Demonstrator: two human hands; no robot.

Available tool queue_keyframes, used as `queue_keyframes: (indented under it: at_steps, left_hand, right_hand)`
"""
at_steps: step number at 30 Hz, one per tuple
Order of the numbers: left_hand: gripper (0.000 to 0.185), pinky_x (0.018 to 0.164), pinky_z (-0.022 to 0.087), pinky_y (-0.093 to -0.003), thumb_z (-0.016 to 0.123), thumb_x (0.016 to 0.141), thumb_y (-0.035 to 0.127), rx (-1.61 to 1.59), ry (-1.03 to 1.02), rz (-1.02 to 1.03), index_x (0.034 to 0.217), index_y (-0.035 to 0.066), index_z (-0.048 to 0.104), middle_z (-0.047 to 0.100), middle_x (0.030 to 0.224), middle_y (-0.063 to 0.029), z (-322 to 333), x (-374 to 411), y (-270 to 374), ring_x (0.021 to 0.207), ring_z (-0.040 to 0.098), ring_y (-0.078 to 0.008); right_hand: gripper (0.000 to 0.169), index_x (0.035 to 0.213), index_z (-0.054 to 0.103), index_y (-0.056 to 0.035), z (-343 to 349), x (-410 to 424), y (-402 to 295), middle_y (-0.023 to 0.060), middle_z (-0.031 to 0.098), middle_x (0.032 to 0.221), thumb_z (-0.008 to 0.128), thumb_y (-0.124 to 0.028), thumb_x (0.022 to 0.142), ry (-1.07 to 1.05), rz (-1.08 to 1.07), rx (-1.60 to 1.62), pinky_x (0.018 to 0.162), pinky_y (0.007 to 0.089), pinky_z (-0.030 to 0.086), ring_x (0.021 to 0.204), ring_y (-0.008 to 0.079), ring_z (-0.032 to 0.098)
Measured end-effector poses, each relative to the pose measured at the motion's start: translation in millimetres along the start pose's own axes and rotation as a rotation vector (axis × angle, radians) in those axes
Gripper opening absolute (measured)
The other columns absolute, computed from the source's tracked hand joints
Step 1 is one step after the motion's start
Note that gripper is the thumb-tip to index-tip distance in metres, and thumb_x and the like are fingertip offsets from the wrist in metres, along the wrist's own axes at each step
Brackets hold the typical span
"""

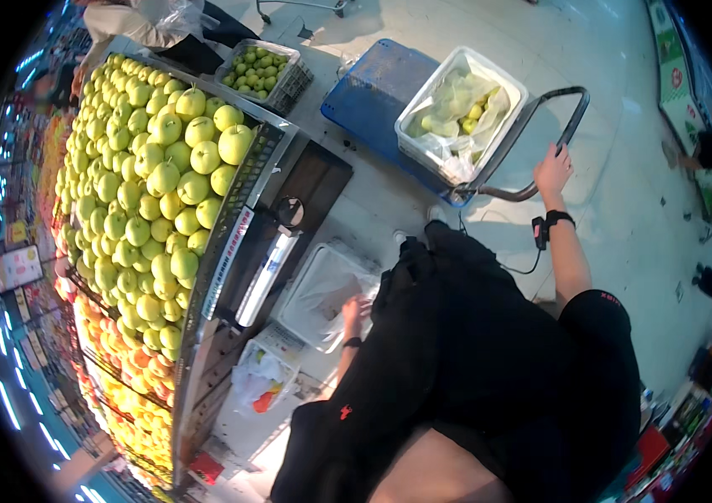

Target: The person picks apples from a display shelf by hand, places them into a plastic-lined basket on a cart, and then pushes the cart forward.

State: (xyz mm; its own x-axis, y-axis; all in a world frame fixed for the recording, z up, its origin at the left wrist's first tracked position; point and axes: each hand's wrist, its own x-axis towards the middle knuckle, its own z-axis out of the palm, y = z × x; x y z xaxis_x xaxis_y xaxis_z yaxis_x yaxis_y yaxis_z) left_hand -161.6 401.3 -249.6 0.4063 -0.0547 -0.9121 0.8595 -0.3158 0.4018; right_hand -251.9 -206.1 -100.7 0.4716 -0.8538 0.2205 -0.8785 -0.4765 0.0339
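My right hand [554, 168] is closed around the black tubular handle [576, 119] of a blue platform trolley [372, 85]. A white plastic crate [401, 126] stands on the trolley's near end, with green apples [470, 119] partly covered by translucent plastic film. Down to the left, my left hand [354, 309] is at the near side of another white crate [300, 289], lined with clear plastic film [331, 295]. Whether its fingers grip the film or the crate rim is unclear. Both wrists wear dark bands, and a small device hangs at the right one.
A sloping display of green apples [167, 179] runs along the left, with orange and yellow fruit [136, 390] nearer me. A crate of green apples [258, 70] stands at its far corner beside a person [136, 25]. A basket with plastic bags [261, 377] sits beside the lined crate.
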Motion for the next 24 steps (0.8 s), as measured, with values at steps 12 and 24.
queue_keyframes:
  at_steps: [12, 24]
  left_hand:
    - [0.029, 0.062, 0.050, -0.0359, 0.048, 0.086, 0.024, 0.348, 0.059, -0.064, 0.101, 0.002, 0.059, 0.066, 0.082, -0.0100, 11.6, -7.3, 64.6, 0.073, 0.063, -0.0200]
    - [0.025, 0.061, 0.048, -0.0321, 0.062, 0.082, 0.024, 1.208, -0.223, 0.931, 0.089, 0.001, 0.058, 0.061, 0.069, -0.0118, 303.6, 162.9, 348.2, 0.062, 0.060, -0.0200]
  right_hand:
    - [0.045, 0.115, 0.050, -0.0075, -7.9, -2.5, -56.9, 0.0167, 0.042, 0.126, 0.063, -0.019, 0.073, 0.041, -0.166, 0.042, 0.094, 0.0501, 0.030, 0.115, 0.0333, 0.040]
    - [0.064, 0.125, 0.041, -0.0012, 196.7, -25.0, -170.7, 0.0177, 0.047, 0.119, 0.067, -0.026, 0.072, -0.549, -0.064, 0.382, 0.094, 0.0486, 0.032, 0.112, 0.0306, 0.044]
